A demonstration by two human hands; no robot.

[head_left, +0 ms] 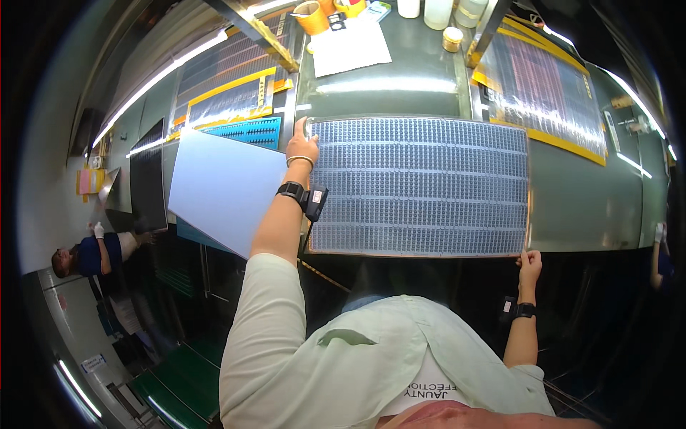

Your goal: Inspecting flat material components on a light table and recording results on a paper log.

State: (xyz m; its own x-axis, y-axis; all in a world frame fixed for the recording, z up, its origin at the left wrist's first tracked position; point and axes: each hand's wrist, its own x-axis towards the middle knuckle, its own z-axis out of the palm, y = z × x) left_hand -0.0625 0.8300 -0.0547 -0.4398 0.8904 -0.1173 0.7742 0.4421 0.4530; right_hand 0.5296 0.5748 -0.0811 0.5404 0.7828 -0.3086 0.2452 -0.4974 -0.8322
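Observation:
A wide rectangular panel [421,187], covered in rows of small repeated dark marks with a copper-coloured edge, lies in front of me over the grey-green worktop. My left hand [301,146] grips its far left corner, the index finger stretched along the edge. At the near right corner, my right hand [529,268] pinches the panel between thumb and fingers. Next to my left forearm is a plain pale sheet [221,189], tilted, its right side partly hidden by that arm. The undersides of both held corners are hidden.
Yellow-edged films lie at the left [229,100] and right [547,93]. A blue perforated tray [246,131] shows behind the pale sheet. White paper [350,46], orange tape rolls [311,18] and a small jar [452,39] stand farther back, between metal posts. A person [96,254] is at far left.

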